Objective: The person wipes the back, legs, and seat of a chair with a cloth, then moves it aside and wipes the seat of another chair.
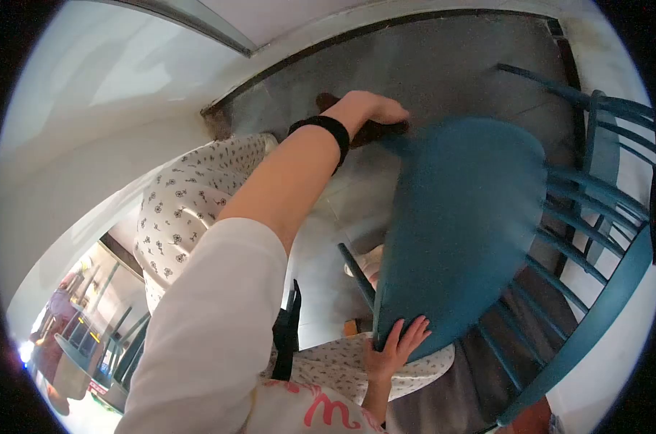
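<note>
A blue wooden chair [461, 231] with a spindle back stands before me, its seat slightly blurred. My right hand [400, 349] lies on the near edge of the seat, fingers stretched out flat on the surface. Beyond the seat's left side, my left hand [378, 108] reaches down low, its fingers curled around a dark brown cloth [378, 133]. Part of that cloth shows on the far side of the wrist, and a blue chair leg [399, 146] is close to it. A black band [320, 137] circles my left wrist.
Another blue chair [599, 137] is at the upper right, near the wall. A white wall [118, 79] curves along the left. My legs in flowered trousers [187, 195] flank the grey floor [443, 65]. Beyond a gap at lower left are more chairs [89, 354].
</note>
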A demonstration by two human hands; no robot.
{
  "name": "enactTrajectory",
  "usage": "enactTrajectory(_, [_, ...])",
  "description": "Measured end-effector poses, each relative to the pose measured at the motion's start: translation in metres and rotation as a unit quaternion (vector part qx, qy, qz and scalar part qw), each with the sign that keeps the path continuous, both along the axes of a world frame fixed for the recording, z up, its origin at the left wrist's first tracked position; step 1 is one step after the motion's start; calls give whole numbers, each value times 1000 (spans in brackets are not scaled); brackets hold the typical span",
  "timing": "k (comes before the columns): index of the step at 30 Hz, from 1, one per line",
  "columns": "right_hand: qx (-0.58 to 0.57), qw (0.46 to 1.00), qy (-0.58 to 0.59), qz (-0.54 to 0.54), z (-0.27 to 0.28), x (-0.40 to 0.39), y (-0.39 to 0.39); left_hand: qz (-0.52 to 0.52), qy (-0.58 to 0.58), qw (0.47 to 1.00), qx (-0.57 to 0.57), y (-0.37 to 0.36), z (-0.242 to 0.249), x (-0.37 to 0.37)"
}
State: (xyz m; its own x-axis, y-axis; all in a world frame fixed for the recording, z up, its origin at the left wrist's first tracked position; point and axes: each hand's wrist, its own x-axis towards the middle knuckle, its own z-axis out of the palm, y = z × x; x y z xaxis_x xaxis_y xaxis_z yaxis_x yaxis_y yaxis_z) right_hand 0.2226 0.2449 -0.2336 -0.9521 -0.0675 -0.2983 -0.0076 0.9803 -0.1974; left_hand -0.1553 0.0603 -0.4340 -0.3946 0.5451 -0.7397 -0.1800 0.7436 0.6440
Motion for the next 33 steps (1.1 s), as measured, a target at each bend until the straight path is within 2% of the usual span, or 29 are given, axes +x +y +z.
enactTrajectory(1, [-1, 1000, -4, -3, -2, 5, 0, 18, -54, 998, -22, -6, -5, 8])
enactTrajectory(2, [4, 1000, -11, 4, -5, 9, 2, 14, -56, 998, -24, -7, -32, 19])
enactTrajectory(4, [8, 1000, -22, 10, -5, 14, 3, 211, -58, 976, 10, -10, -100, 44])
enactTrajectory(5, [2, 1000, -18, 17, -4, 10, 3, 208, -59, 976, 8, -12, -99, 53])
enactTrajectory(7, [-3, 1000, -15, 23, 1, 1, -2, 449, -76, 889, -55, -17, -88, 72])
enactTrajectory(9, [0, 1000, 3, 13, 2, -7, -6, 482, -35, 873, -60, -12, -76, 86])
enactTrajectory(10, [0, 1000, 4, 17, 3, -12, -7, 693, -139, 707, 15, 1, -63, 90])
enactTrajectory(11, [-3, 1000, 18, 0, 5, -17, -8, 843, -232, 477, 90, 13, -52, 91])
enactTrajectory(12, [-7, 999, 31, -17, 7, -22, -9, 845, -231, 474, 91, 22, -52, 94])
enactTrajectory(14, [-4, 999, 25, -27, 16, -34, -9, 848, -339, 274, 302, 34, -46, 99])
enactTrajectory(15, [0, 999, 16, -41, 21, -38, -9, 849, -339, 270, 302, 38, -41, 100])
enactTrajectory(17, [8, 999, 10, -37, 26, -42, -7, 807, -370, 216, 407, 45, -27, 99])
enactTrajectory(21, [12, 999, -2, -49, 28, -45, -4, 775, -375, 208, 464, 50, 6, 97])
enactTrajectory(24, [14, 999, -4, -47, 27, -44, -7, 712, -427, 232, 507, 55, 39, 103])
enactTrajectory(26, [10, 999, -3, -43, 23, -45, -9, 677, -445, 282, 514, 58, 63, 106])
enactTrajectory(27, [7, 999, -2, -43, 21, -46, -12, 677, -444, 282, 515, 62, 66, 109])
enactTrajectory(29, [4, 999, 2, -42, 22, -42, -13, 641, -413, 331, 556, 74, 72, 115])
enactTrajectory(33, [0, 999, 13, -51, 21, -43, -15, 681, -371, 320, 544, 78, 78, 117])
